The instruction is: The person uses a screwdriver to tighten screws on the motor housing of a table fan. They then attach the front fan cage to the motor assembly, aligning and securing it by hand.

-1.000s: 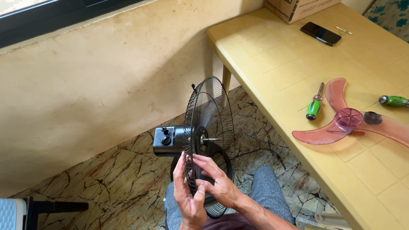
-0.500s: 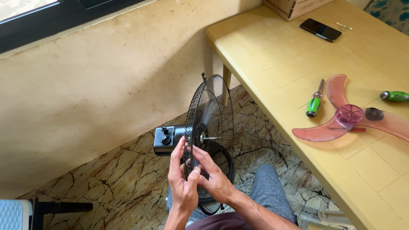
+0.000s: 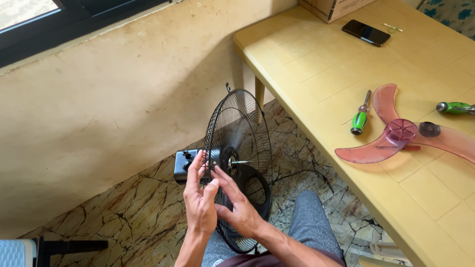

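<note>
Room: a stained cream wall (image 3: 99, 99) fills the far left under a dark window frame (image 3: 74, 15); the floor (image 3: 123, 212) is brown-veined marble tile.
Counter: a yellow plastic counter (image 3: 307, 59) runs along the right, one of its legs (image 3: 259, 96) standing just behind the fan.
On the counter: a translucent pink fan blade (image 3: 401, 136) lies flat near the right edge, with a dark round cap (image 3: 429, 129) resting on it. A green-handled screwdriver (image 3: 359, 120) lies just left of the blade, and a second green-handled tool (image 3: 454, 107) lies to its far right. A thin red piece (image 3: 405, 147) sits touching the blade hub.
Far end of counter: a black phone (image 3: 365, 32) lies flat near a cardboard box (image 3: 336, 7); a small pale part (image 3: 393, 28) lies beside the phone.
Fan: the black wire rear guard (image 3: 242, 133) stands upright on edge between the knees, the bare motor shaft (image 3: 240, 161) pointing right toward the counter. The grey motor housing (image 3: 182, 165) with its knobs sits behind the guard on the left.
In the way: the guard wires screen part of the motor; a black cord (image 3: 302, 174) trails over the floor under the counter.
Left hand (image 3: 199, 200): fingers spread, raised against the back of the guard, just left of the shaft.
Right hand (image 3: 237, 205): fingers extended on the front of the guard, tips near the hub; the hands sit close together with the wires between them, neither clenched.
Near edge: a grey trouser knee (image 3: 311, 222).
</note>
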